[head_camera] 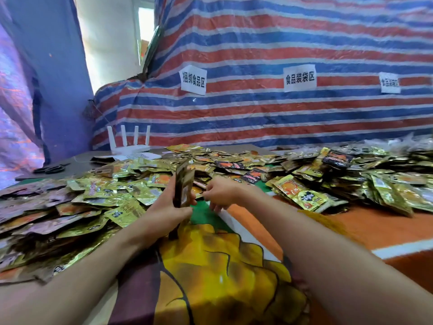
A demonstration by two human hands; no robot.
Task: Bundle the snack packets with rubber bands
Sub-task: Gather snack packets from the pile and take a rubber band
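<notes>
Upright, the slim packet stack (184, 184) shows dark foil.

The body parts in view are the left forearm (89, 273) and the right forearm (339, 261), both bare along their full visible length, from the near edge to the wrist. The left hand (167, 208) and the right hand (222, 193) are also bare. Both forearms are blurred at the near edge, so fine detail cannot be read there.

white router (128, 146) far left | black scissors (50, 169) nearby | striped tarp (281, 109) behind, three paper signs (193, 79)
</notes>
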